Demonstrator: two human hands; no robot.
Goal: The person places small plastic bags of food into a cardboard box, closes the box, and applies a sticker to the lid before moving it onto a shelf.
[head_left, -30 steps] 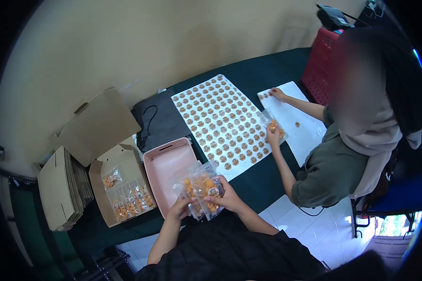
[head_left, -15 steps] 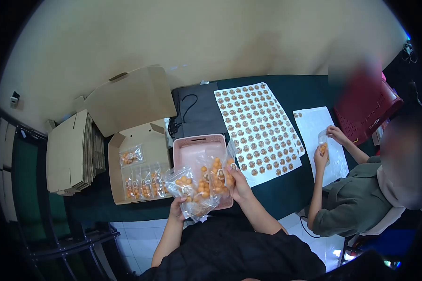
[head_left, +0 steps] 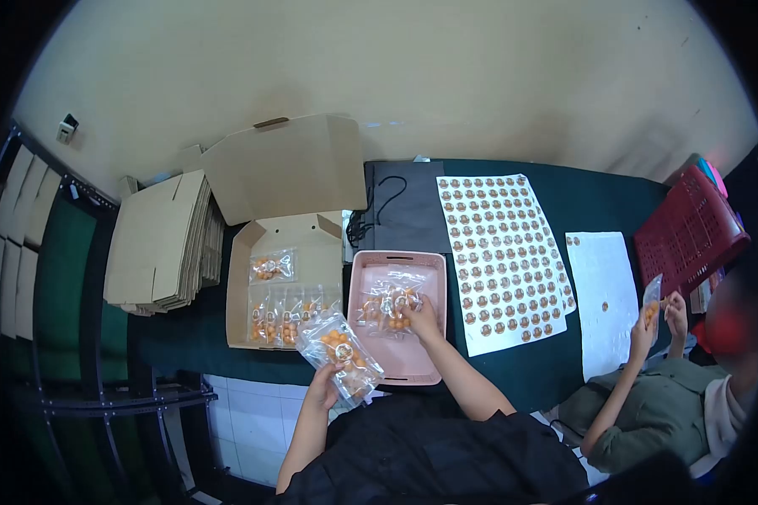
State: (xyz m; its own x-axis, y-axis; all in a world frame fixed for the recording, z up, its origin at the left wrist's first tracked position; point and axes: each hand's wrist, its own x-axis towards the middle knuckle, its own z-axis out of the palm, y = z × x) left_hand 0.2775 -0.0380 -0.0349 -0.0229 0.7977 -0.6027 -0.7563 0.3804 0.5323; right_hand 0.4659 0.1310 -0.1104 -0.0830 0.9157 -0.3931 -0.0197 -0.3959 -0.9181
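Observation:
My left hand (head_left: 322, 387) grips clear plastic snack bags (head_left: 345, 358) filled with round orange pieces, each with a round label. They are held over the gap between the cardboard box and the pink basket. My right hand (head_left: 424, 321) is inside the pink basket (head_left: 396, 374), its fingers closed on more snack bags (head_left: 389, 305) lying against the basket floor. In the open cardboard box (head_left: 237, 290), several snack bags (head_left: 286, 316) stand in a row at the front. One more snack bag (head_left: 271, 266) lies flat behind them.
Folded cardboard boxes (head_left: 156, 244) are stacked at the left. Behind the basket lies a black paper bag (head_left: 408, 206). Right of it are a sticker sheet (head_left: 505, 261) and a white backing sheet (head_left: 602, 295). A co-worker's hands (head_left: 643, 337) hold a snack bag near a red basket (head_left: 691, 227).
My right hand has lowered its bags into the pink basket, away from the left hand's bags. My left hand keeps its bags. The whole view has shifted, with the table sitting further right.

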